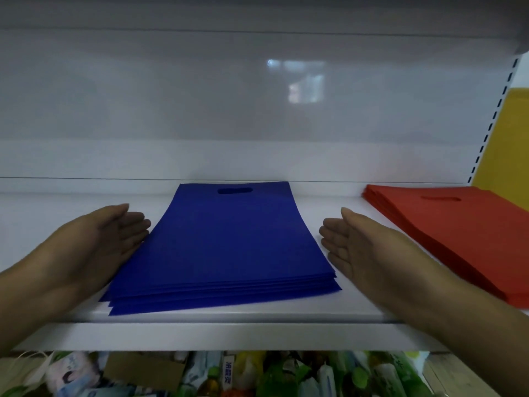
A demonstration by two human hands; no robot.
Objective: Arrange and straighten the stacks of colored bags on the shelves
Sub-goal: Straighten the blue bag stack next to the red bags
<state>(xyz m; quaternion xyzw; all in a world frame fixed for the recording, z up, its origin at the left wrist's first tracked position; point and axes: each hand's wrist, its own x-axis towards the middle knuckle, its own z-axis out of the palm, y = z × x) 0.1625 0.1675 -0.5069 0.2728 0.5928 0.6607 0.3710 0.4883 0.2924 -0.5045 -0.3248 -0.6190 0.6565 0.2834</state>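
Note:
A stack of blue bags (pixel 229 242) lies flat in the middle of the white shelf (pixel 200 316), its handle cut-out at the far end; the near edges are fanned out unevenly. My left hand (pixel 106 236) stands on its edge with straight fingers against the stack's left side. On the other side, my right hand (pixel 360 245) is held the same way, palm facing the stack's right edge, touching or nearly touching it. A stack of red bags (pixel 458 233) lies to the right on the same shelf.
A yellow sheet or bag (pixel 503 138) stands at the far right behind the slotted upright (pixel 492 116). Below the shelf lip, a lower level holds several packaged goods and bottles (pixel 257 373). The shelf above (pixel 257 12) hangs low overhead.

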